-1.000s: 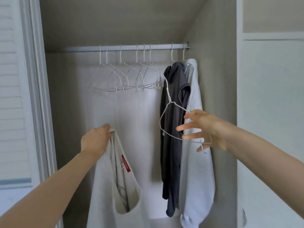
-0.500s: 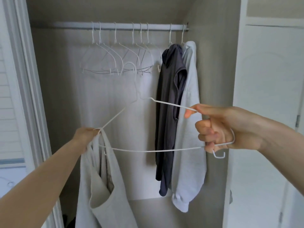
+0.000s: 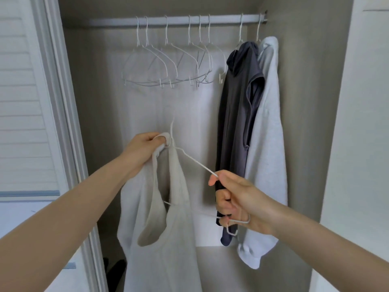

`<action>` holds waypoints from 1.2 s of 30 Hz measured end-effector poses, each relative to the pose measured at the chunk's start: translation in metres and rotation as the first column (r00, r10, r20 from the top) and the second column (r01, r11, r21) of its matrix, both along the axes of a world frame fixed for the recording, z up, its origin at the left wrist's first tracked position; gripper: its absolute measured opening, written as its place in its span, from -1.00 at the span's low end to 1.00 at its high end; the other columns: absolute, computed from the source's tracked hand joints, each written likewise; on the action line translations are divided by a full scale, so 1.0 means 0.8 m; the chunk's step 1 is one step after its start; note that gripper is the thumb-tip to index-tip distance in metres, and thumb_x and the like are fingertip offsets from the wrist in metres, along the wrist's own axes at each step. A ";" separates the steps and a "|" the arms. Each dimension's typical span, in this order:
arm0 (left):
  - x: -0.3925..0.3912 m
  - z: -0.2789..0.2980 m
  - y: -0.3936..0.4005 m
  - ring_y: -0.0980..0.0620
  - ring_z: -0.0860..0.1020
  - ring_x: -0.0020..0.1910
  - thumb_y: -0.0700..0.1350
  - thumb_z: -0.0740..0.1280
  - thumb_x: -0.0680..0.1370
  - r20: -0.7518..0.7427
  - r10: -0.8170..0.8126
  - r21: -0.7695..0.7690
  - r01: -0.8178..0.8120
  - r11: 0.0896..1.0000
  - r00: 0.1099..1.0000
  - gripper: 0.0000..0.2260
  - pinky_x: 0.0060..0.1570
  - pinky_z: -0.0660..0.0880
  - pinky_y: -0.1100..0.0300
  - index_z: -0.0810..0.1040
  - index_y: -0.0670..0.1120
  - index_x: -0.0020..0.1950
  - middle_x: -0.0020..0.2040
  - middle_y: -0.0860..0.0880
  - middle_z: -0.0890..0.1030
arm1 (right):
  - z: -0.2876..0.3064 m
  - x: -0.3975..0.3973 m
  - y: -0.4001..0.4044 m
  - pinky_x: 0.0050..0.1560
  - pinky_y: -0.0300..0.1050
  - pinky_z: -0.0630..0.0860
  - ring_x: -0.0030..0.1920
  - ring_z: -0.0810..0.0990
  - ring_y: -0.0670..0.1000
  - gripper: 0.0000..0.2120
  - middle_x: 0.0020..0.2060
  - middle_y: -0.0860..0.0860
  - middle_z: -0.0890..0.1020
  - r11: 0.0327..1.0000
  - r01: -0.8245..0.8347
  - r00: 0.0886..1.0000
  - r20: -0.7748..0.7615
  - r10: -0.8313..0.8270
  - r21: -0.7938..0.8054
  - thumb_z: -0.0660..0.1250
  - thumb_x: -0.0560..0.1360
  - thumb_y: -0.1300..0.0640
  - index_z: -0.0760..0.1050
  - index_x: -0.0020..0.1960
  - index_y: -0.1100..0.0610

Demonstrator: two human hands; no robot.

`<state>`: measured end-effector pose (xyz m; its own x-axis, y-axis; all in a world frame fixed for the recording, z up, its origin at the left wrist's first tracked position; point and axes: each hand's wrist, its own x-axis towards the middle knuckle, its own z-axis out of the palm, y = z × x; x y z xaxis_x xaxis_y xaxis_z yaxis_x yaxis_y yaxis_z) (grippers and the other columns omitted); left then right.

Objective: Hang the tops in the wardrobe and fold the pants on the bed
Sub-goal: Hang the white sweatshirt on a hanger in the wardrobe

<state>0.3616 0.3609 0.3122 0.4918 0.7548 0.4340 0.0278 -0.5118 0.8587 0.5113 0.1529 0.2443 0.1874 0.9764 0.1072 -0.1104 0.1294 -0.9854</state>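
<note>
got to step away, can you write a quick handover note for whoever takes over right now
Left hand: grips the strap of a light tank top, held up in front of the wardrobe.
Right hand: grip closed on the right end of a white wire hanger; its left end is already inside the top.
Done: a dark top and a light grey hoodie hang at the right end of the rail.
Spare hangers hang empty to their left.
Left: seat the tank top on the hanger and hook it on the rail. The bed and pants are out of view.
</note>
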 end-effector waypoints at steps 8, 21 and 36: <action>-0.020 0.028 0.005 -0.10 0.57 0.00 -0.15 0.21 0.65 -0.057 0.280 0.514 -0.212 0.831 0.958 -0.77 0.17 0.47 -0.02 0.66 -0.16 0.07 -0.01 -0.19 0.65 | 0.021 0.009 -0.002 -0.39 -0.16 0.26 -0.54 0.09 -0.07 -0.76 -0.58 -0.05 0.15 0.966 -0.125 0.980 -0.122 0.155 0.225 0.15 0.59 -0.04 0.45 -0.07 0.11; 0.012 0.028 0.000 0.09 0.36 -0.34 -0.28 0.21 0.60 -0.007 0.154 0.531 -0.127 0.838 0.988 -0.77 -0.25 0.30 0.15 0.52 -0.27 -0.24 -0.33 -0.14 0.45 | 0.021 0.044 -0.009 -0.35 -0.12 0.23 -0.55 0.07 -0.05 -0.75 -0.57 -0.04 0.12 0.984 -0.147 0.988 -0.036 0.151 0.104 0.13 0.61 -0.06 0.44 -0.05 0.10; 0.024 0.037 -0.027 0.20 0.44 -0.35 0.03 0.23 0.64 -0.061 0.067 0.480 -0.030 0.877 0.996 -0.63 -0.24 0.33 0.28 0.63 -0.19 -0.17 -0.39 0.05 0.51 | 0.014 0.045 0.005 -0.07 0.20 0.59 -0.30 0.50 -0.03 -0.75 -0.32 0.08 0.52 0.973 0.092 0.905 0.390 -0.171 0.214 0.12 0.63 -0.03 0.53 0.04 0.05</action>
<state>0.3812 0.3392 0.3416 0.5044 0.4882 0.7122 0.1166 -0.8557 0.5041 0.5477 0.1571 0.2555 0.2143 0.9007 0.3779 0.3219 0.3002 -0.8979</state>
